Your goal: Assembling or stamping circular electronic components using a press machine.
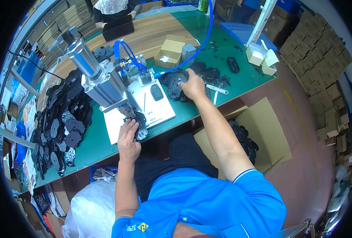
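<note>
Under the head of the pneumatic press (pixel 106 81), a black molded plate (pixel 141 129) lies at the front of the white base (pixel 166 113). My left hand (pixel 128 139) grips this plate's left side, its fingers close together beside the press tip. To the right, my right hand (pixel 193 86) is at another black oval plate (pixel 175 87) by a small pile. Its thumb rests on the plate and its index finger reaches past the edge; the other fingers are mostly hidden. A small dark oval part (pixel 157 92) sits on the base between my hands.
A large heap of black plates (pixel 65 127) covers the table's left side. Beyond my right hand are an open small carton (pixel 170 51), a black case (pixel 233 64) and a silver adjustable wrench (pixel 217 89). Below the edge stands an open cardboard box (pixel 259 131). Another person (pixel 114 12) sits opposite.
</note>
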`<state>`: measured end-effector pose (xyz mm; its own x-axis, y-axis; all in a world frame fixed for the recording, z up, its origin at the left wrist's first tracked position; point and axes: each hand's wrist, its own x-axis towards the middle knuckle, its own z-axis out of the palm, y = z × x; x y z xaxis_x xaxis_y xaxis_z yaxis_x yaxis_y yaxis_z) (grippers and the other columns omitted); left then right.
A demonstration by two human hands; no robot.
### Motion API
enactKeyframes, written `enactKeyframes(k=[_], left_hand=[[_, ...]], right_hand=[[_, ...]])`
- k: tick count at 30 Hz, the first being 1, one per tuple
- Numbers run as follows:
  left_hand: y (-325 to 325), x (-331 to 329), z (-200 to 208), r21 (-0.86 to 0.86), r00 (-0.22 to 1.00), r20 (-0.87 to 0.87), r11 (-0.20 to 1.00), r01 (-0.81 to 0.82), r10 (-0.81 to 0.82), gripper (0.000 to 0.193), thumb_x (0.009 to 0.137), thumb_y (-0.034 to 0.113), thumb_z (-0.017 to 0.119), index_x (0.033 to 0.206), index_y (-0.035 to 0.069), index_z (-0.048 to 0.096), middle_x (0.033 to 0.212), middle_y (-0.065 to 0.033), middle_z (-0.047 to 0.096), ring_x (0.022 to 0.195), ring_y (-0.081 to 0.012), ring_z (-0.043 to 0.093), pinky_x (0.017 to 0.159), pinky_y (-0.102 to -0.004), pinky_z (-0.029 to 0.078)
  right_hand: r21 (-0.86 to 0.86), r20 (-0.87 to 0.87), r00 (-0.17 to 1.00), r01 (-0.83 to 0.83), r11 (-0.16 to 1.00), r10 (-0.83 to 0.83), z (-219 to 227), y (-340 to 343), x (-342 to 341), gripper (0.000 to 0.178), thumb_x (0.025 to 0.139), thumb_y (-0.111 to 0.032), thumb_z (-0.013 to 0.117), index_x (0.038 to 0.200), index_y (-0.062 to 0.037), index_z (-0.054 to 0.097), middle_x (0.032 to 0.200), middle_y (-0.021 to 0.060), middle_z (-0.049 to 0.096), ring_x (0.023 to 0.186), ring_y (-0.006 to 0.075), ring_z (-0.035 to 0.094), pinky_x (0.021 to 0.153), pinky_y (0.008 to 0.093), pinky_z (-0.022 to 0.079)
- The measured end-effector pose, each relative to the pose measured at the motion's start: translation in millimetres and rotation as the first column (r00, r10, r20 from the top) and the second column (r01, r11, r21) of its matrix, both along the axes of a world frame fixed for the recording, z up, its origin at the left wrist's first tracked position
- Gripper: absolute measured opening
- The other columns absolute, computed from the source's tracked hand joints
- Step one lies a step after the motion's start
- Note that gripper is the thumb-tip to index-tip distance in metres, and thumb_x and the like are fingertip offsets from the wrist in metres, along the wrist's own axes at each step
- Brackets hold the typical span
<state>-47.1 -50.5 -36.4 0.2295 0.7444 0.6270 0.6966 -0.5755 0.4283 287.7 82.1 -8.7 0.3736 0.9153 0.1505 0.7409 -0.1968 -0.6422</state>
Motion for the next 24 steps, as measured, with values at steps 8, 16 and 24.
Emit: enactKeyframes(k=[8, 16, 24], left_hand=[[-2.1, -0.6, 3.1, 0.006, 1.0, -0.015, 1.0, -0.008, 0.008, 0.057, 0.074, -0.018, 0.06, 0.125, -0.003, 0.081, 0.136, -0.0167, 0.081, 0.139, -0.0418, 0.071, 0.122, -0.0503, 0.056], [-8.3, -1.5, 5.4, -0.043, 1.0, -0.026, 0.999, -0.009, 0.008, 0.058, 0.074, -0.019, 0.06, 0.126, -0.003, 0.082, 0.137, -0.0168, 0.08, 0.14, -0.0415, 0.071, 0.123, -0.0498, 0.055], [-2.1, -10.4, 0.1, -0.125, 0.997, -0.068, 0.992, 0.021, -0.029, 0.076, 0.069, -0.019, 0.054, 0.14, -0.001, 0.077, 0.148, -0.0177, 0.076, 0.146, -0.0409, 0.066, 0.129, -0.0485, 0.05]], right_hand=[[0.238, -0.246, 0.969, 0.061, 0.969, -0.001, 7.5, -7.3, 15.6, 0.062, 0.095, -0.016, 0.083, 0.153, -0.0031, 0.068, 0.131, 0.0245, 0.081, 0.113, 0.0392, 0.08, 0.102, 0.0455, 0.063], [0.326, -0.872, 0.449, 0.231, 0.917, 0.197, 28.4, -69.3, 69.5, 0.058, 0.095, -0.003, 0.078, 0.153, 0.0013, 0.068, 0.128, 0.0178, 0.079, 0.103, 0.0212, 0.076, 0.091, 0.0299, 0.062], [-0.075, -0.818, 0.564, 0.091, 0.993, -0.114, -37.5, -246.8, 203.9, 0.063, 0.095, -0.003, 0.072, 0.157, 0.0017, 0.066, 0.131, 0.0154, 0.079, 0.105, 0.0221, 0.075, 0.097, 0.03, 0.061]])
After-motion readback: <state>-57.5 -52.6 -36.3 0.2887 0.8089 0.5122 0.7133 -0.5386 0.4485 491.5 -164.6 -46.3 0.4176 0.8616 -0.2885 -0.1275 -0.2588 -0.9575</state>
